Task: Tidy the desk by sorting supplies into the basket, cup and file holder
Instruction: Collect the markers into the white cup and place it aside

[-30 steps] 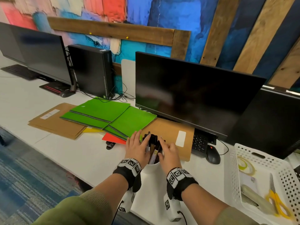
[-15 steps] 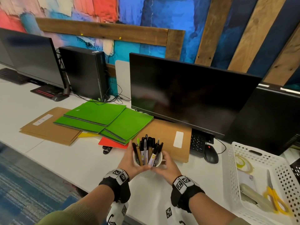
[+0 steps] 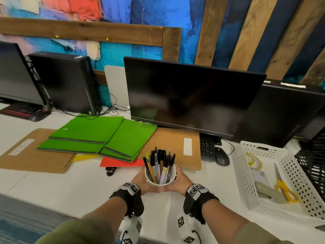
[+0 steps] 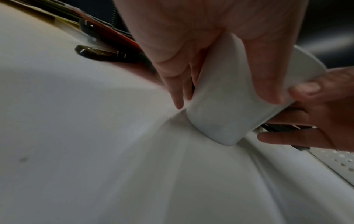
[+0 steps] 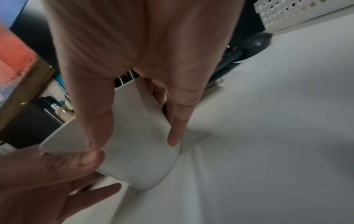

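Head view: two hands (image 3: 140, 180) (image 3: 181, 180) wrapped around one cup (image 3: 160, 175) (pens (image 3: 159, 164) too crowded to count).

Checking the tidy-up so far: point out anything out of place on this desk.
A small dark item, maybe a binder clip, lies loose on the desk beside the red folder. Green folders lie fanned askew. The cup of pens stands upright between both hands.

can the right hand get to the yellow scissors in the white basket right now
Probably not yet. The right hand and the left hand both grip the cup of pens. The scissors lie uncovered in the open basket on that side, so once the cup is released the way looks free.
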`<state>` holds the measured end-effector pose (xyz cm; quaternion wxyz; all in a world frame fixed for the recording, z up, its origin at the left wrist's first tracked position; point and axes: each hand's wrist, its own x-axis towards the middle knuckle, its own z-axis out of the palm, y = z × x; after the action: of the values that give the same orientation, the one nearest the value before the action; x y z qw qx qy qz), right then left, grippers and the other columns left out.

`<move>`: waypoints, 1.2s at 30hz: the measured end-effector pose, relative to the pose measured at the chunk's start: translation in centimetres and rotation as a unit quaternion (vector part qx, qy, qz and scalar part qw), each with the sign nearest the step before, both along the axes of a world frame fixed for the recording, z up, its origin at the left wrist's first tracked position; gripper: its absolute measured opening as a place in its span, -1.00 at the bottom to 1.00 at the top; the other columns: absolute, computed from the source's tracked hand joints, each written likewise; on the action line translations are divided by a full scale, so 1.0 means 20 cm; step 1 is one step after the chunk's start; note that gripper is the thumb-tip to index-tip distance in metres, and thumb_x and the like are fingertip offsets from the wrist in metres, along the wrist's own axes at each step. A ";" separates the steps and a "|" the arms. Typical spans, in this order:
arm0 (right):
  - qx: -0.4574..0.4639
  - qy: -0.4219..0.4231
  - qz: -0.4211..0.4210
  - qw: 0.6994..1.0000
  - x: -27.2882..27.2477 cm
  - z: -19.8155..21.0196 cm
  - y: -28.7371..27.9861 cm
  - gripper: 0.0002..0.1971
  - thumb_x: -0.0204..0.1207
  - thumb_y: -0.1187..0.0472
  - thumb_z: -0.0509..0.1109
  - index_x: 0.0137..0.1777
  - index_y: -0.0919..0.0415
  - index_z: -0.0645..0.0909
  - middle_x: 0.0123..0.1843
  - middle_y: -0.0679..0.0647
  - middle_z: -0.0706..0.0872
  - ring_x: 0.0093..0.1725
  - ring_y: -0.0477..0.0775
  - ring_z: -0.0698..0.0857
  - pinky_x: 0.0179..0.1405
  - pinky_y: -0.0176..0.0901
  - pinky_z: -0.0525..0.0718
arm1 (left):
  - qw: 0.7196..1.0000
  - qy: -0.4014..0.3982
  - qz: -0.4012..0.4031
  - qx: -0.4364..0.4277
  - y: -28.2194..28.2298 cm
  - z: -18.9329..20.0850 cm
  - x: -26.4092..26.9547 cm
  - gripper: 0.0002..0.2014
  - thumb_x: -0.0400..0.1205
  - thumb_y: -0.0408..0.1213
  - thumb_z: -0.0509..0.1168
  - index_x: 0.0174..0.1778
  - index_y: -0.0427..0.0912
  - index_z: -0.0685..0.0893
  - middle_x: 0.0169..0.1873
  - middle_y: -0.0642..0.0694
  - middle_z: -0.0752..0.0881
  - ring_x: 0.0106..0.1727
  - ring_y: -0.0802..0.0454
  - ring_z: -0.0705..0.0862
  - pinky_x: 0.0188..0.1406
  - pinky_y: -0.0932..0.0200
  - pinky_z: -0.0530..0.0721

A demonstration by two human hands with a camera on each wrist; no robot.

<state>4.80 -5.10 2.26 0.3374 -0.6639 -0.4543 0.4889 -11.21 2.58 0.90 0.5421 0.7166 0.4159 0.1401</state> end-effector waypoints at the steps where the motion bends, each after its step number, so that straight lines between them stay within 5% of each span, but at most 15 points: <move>1: 0.004 0.002 -0.006 1.000 -0.01 0.01 -0.01 0.16 -0.10 0.08 0.74 0.51 0.09 0.16 0.29 -0.07 0.55 0.33 -0.04 0.54 0.39 -0.08 0.53 | 1.000 -0.003 -0.008 0.007 0.00 0.01 0.01 -0.14 -0.10 -0.13 0.61 0.12 0.24 0.40 0.25 -0.06 0.65 0.32 -0.06 0.62 0.33 -0.18 0.60; 6: 0.017 -0.010 -0.057 0.998 0.01 0.09 -0.10 -0.02 0.15 0.32 0.69 0.51 0.13 0.18 0.26 -0.09 0.52 0.30 -0.08 0.51 0.24 -0.29 0.47 | 0.998 0.001 -0.059 0.027 0.00 0.07 0.04 -0.09 -0.05 -0.09 0.67 0.22 0.22 0.42 0.19 0.14 0.66 0.28 0.10 0.62 0.35 -0.07 0.59; 10: 0.034 -0.022 -0.099 0.994 0.04 0.17 -0.20 -0.14 0.18 0.36 0.67 0.40 0.05 0.25 0.13 -0.17 0.57 0.21 -0.12 0.56 -0.04 -0.51 0.50 | 0.993 0.014 -0.111 0.046 -0.02 0.14 0.12 0.10 -0.12 0.11 0.57 0.40 -0.04 0.37 0.24 0.10 0.61 0.29 0.12 0.58 0.37 0.08 0.55; 15: 0.063 -0.028 -0.177 0.982 0.10 0.22 -0.38 -0.21 0.18 0.42 0.65 0.32 0.03 0.29 0.05 -0.27 0.56 0.02 -0.37 0.56 -0.20 -0.59 0.54 | 0.985 0.023 -0.157 0.061 -0.08 0.19 0.26 0.14 -0.10 0.05 0.65 0.42 -0.12 0.32 0.25 0.01 0.63 0.29 0.07 0.62 0.37 -0.03 0.59; 20: 0.067 -0.065 -0.244 0.965 0.21 0.29 -0.62 -0.23 0.16 0.36 0.67 0.26 -0.01 0.29 0.09 -0.19 0.59 -0.01 -0.37 0.55 -0.20 -0.59 0.51 | 0.974 0.004 -0.213 0.077 -0.26 0.26 0.46 0.01 0.13 -0.23 0.70 0.44 -0.14 0.28 0.26 0.01 0.59 0.31 0.06 0.57 0.38 0.08 0.54; 24: 0.079 -0.070 -0.288 0.952 0.33 0.32 -0.85 -0.22 0.16 0.42 0.67 0.28 0.03 0.32 0.04 -0.20 0.60 -0.03 -0.37 0.56 -0.26 -0.68 0.52 | 0.963 -0.012 -0.254 0.088 -0.43 0.28 0.65 -0.04 0.13 -0.24 0.70 0.40 -0.10 0.32 0.19 0.06 0.60 0.24 0.10 0.58 0.30 0.20 0.53; 29: 0.063 -0.081 -0.321 0.942 0.51 0.31 -1.13 -0.15 0.13 0.35 0.69 0.36 0.04 0.31 0.07 -0.25 0.58 0.03 -0.38 0.55 -0.17 -0.58 0.50 | 0.954 -0.017 -0.293 0.069 -0.67 0.27 0.89 -0.03 0.05 -0.17 0.69 0.35 -0.05 0.34 0.20 0.05 0.63 0.26 0.09 0.62 0.34 0.09 0.59; 33: 0.038 -0.100 -0.332 0.937 0.69 0.30 -1.35 -0.14 0.14 0.34 0.69 0.36 0.03 0.27 0.08 -0.24 0.58 0.01 -0.42 0.54 -0.23 -0.64 0.51 | 0.941 -0.006 -0.331 0.076 -0.88 0.28 1.08 -0.17 0.23 -0.33 0.65 0.32 0.00 0.31 0.12 0.12 0.60 0.17 0.18 0.60 0.19 0.31 0.53; 36: 0.022 -0.106 -0.337 0.935 0.83 0.27 -1.51 -0.04 0.07 0.30 0.70 0.46 0.12 0.26 0.16 -0.15 0.58 0.07 -0.31 0.56 -0.14 -0.56 0.49 | 0.933 0.021 -0.349 0.080 -1.03 0.26 1.23 -0.05 0.21 -0.20 0.66 0.46 -0.08 0.27 0.27 0.03 0.61 0.30 0.09 0.59 0.36 0.15 0.54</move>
<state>21.44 -35.29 7.75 0.4465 -0.8186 -0.2477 0.2629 13.30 -18.07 6.04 0.4891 0.8602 0.1384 -0.0406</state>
